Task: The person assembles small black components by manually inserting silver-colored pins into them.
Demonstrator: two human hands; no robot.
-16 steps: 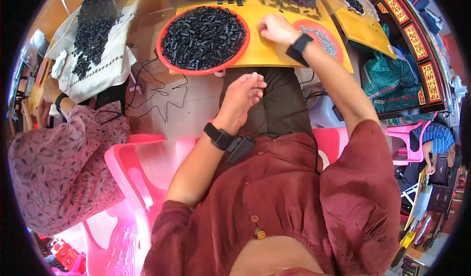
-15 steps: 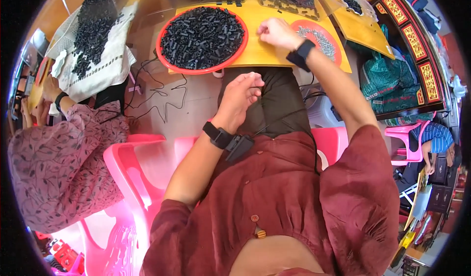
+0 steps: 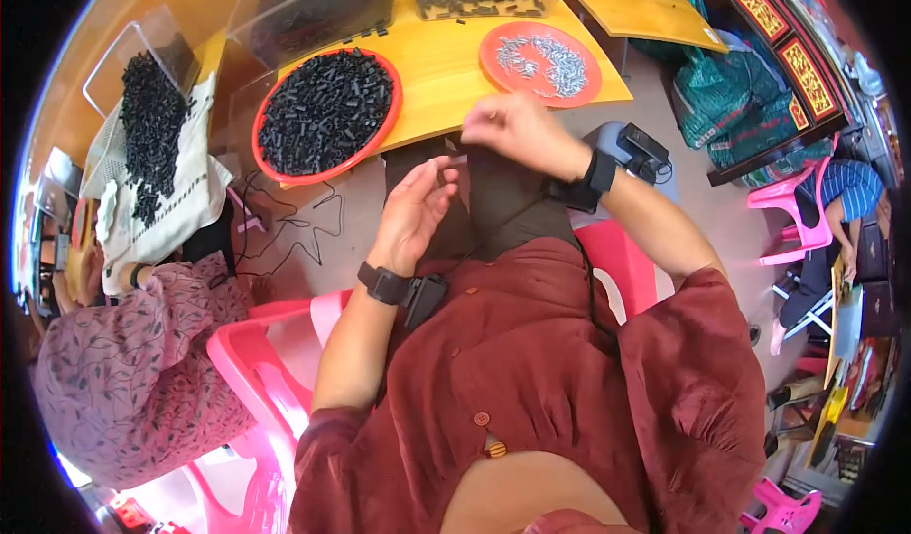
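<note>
Left hand (image 3: pixel 416 209): palm turned partly up above the lap, fingers curled, thumb and forefinger drawn close; a thin dark bit shows at the tips, too small to tell whether it is pinched.
Right hand (image 3: pixel 527 133): back upward, fingers bent toward the left fingertips, just apart from them; whether it grips anything cannot be told.
Fingertip work: best judged as fine handling; steady wrists, a light touch and the tips kept in open sight would suit it.
Wristbands: a black left band (image 3: pixel 384 284) and a black right band (image 3: pixel 600 168), both bulky, so the wrists want room from each other.
Black pieces (image 3: pixel 327 112): heaped in the round red tray (image 3: pixel 399 97), ahead and left of the hands.
Silver pieces (image 3: pixel 567 71): loose on the orange-red plate (image 3: pixel 493 74), just beyond the right hand.
Yellow table (image 3: pixel 436 78): near edge just ahead of the hands; the tray overhangs it, so a forearm could knock the rim.
Passage forward: yellow wood shows between tray and plate, the easier way for reaching.
Far limit: see-through bins (image 3: pixel 327 12) stand behind the tray.
Left limit: pink chair (image 3: pixel 237 344) near the left elbow, with a co-worker's patterned sleeve (image 3: pixel 142 373) beyond.
</note>
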